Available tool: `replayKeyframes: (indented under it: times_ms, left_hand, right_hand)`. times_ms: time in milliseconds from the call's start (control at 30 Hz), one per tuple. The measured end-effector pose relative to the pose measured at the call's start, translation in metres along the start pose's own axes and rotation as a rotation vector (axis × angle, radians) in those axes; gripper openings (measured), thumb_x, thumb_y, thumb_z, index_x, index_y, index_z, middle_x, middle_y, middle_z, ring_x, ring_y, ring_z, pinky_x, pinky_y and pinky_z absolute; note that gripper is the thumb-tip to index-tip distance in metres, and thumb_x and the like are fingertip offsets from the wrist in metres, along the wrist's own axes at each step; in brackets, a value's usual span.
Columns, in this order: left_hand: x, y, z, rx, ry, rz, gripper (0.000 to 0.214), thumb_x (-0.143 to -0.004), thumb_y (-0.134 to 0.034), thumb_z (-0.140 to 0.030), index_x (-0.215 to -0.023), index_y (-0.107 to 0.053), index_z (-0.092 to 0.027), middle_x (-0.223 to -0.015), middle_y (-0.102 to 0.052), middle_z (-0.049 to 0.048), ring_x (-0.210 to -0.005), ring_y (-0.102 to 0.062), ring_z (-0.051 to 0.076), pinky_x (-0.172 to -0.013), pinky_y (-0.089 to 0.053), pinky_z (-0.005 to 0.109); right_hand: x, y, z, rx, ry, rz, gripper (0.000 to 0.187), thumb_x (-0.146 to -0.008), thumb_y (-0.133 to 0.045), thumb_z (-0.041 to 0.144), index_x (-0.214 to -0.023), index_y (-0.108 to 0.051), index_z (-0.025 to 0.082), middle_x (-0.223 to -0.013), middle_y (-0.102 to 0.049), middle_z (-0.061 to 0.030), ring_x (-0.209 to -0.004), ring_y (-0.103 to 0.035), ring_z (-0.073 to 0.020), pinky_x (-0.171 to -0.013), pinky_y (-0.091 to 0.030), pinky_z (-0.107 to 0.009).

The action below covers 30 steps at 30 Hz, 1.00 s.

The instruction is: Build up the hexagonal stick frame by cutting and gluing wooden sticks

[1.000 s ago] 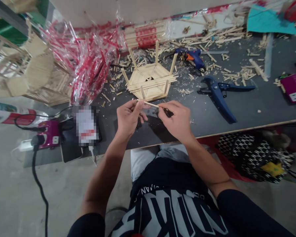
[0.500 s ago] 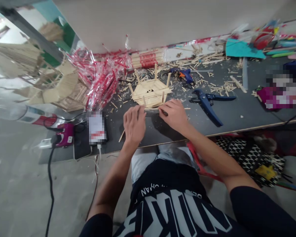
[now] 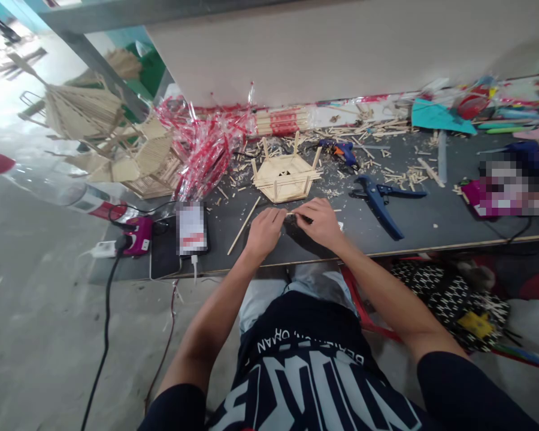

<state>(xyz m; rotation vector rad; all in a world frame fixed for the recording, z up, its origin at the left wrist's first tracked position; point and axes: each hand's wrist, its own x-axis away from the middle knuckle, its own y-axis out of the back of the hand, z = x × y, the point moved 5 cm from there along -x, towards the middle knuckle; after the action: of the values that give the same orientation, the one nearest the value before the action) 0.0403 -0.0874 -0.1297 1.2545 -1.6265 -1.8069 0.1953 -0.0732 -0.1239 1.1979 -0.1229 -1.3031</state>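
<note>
At the front of the table my left hand [image 3: 266, 231] and my right hand [image 3: 320, 222] are close together, fingertips pinched around a thin wooden stick [image 3: 290, 214]. Only a short length of it shows between them. Just beyond lies a hexagonal frame of wooden sticks [image 3: 285, 175], with several short posts standing up from its edges. Two or more loose sticks cross its near part. A longer stick [image 3: 244, 226] rests on the table to the left of my left hand. To the right of my right hand is a blue cutter [image 3: 381, 203] with its handles spread.
A blue glue gun [image 3: 341, 152] lies behind the frame among stick offcuts. Red plastic wrappers [image 3: 202, 149] pile up at the back left, beside finished stick models [image 3: 148, 152]. A phone [image 3: 191, 230], a purple power socket [image 3: 138, 235] and a bottle [image 3: 76, 191] occupy the left side.
My left hand has come closer to my right hand, and both are farther from the hexagonal frame, nearer the table's front edge. The view has shifted, showing more at the left.
</note>
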Motion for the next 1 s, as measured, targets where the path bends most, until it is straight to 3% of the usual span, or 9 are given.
replayKeyframes:
  times_ms: [267,567,833,1000]
  left_hand:
    - [0.004,-0.008,0.004,0.047,0.027,-0.044,0.039,-0.088,-0.045,0.001,-0.11,-0.072,-0.016,-0.098,-0.076,0.011,-0.092,-0.073,0.025,-0.084,-0.059,0.035]
    - [0.006,-0.005,0.006,0.095,0.019,-0.063,0.04,-0.088,-0.044,0.001,-0.111,-0.072,-0.016,-0.098,-0.077,0.0116,-0.092,-0.072,0.024,-0.084,-0.058,0.034]
    - [0.011,0.0,0.008,0.044,-0.031,-0.211,0.039,-0.089,-0.043,0.002,-0.109,-0.071,-0.015,-0.09,-0.075,0.0094,-0.083,-0.07,0.023,-0.078,-0.058,0.032]
    - [0.012,0.0,0.011,0.073,-0.032,-0.245,0.039,-0.086,-0.044,0.004,-0.107,-0.07,-0.016,-0.089,-0.075,0.0086,-0.081,-0.069,0.022,-0.077,-0.057,0.032]
  right_hand:
    - [0.002,-0.008,-0.004,-0.029,-0.045,0.054,0.021,-0.093,-0.06,0.02,-0.09,-0.081,0.022,-0.09,-0.083,-0.0058,-0.084,-0.066,-0.0207,-0.082,-0.041,-0.037]
    - [0.003,-0.01,-0.004,-0.015,-0.031,0.046,0.023,-0.096,-0.058,0.022,-0.091,-0.081,0.023,-0.093,-0.084,-0.0046,-0.082,-0.064,-0.0198,-0.081,-0.039,-0.037]
    - [-0.003,-0.014,-0.001,-0.044,-0.019,0.145,0.022,-0.098,-0.059,0.022,-0.097,-0.081,0.021,-0.094,-0.083,-0.0064,-0.085,-0.062,-0.0202,-0.083,-0.039,-0.037]
    - [-0.003,-0.018,-0.001,-0.041,-0.004,0.099,0.022,-0.097,-0.059,0.02,-0.095,-0.081,0.022,-0.092,-0.083,-0.0047,-0.084,-0.062,-0.0205,-0.081,-0.038,-0.037]
